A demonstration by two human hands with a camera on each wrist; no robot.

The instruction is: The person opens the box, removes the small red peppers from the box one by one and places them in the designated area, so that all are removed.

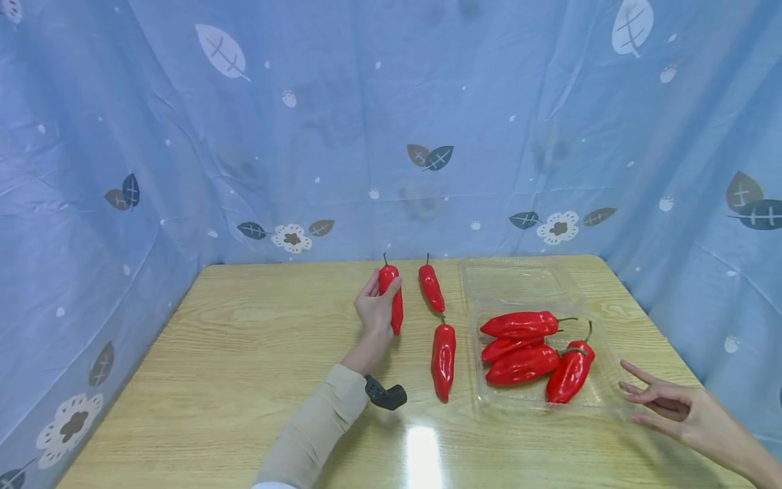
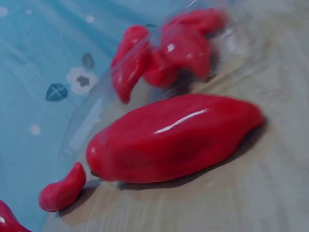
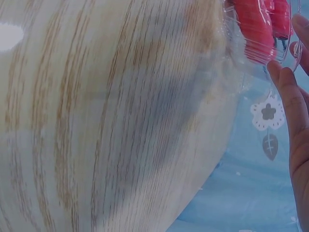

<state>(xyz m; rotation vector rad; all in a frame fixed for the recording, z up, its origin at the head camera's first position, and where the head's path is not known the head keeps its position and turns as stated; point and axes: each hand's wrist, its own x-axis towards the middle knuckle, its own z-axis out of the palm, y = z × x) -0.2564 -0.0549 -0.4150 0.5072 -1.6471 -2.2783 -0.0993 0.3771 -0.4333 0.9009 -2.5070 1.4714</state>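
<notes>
My left hand grips a long red chili pepper between thumb and fingers, its stem pointing away from me. To the right of it, a smaller red pepper lies at the back. Nearer me is a larger red pepper, which fills the middle of the left wrist view. Several red peppers lie in a clear plastic box with its lid folded back. By the box's right side is my right hand, fingers spread and nothing in it; the right wrist view shows fingers close to the box wall.
The wooden table has a bright light reflection near its front. A blue patterned curtain closes off the back and both sides. A black wrist mount sticks out from the left sleeve.
</notes>
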